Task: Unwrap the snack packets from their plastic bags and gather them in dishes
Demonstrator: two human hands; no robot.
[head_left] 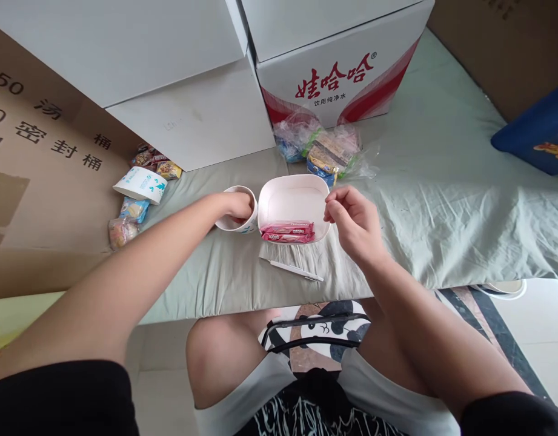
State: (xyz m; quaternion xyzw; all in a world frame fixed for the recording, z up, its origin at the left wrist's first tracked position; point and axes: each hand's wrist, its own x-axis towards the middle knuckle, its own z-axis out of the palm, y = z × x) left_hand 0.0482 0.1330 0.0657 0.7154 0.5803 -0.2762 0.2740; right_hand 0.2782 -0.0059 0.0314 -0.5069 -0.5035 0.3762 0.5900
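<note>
My left hand (pixel 240 206) reaches down into a white paper cup (pixel 248 226) with a blue-green leaf print. Its fingers are hidden inside, where a bit of red shows below the hand. Right beside the cup sits a shallow white bowl (pixel 292 183) with rounded corners. Red-and-pink wrapped snack bars (pixel 288 232) lie along its near side. At the bowl's right rim is my right hand (pixel 351 215), its fingers curled and the thumb and index fingertips closed at the edge. A white pen-like cutter (pixel 297 270) lies on the cloth in front of the bowl.
Bagged snacks (pixel 328 148) lie behind the bowl, against a white-and-red carton (pixel 342 85). On the left, another paper cup (pixel 141 184) lies tilted among small snack packets (pixel 134 209), beside a brown carton (pixel 46 151). A blue container (pixel 537 130) stands far right. The cloth-covered surface (pixel 465 224) has wrinkles.
</note>
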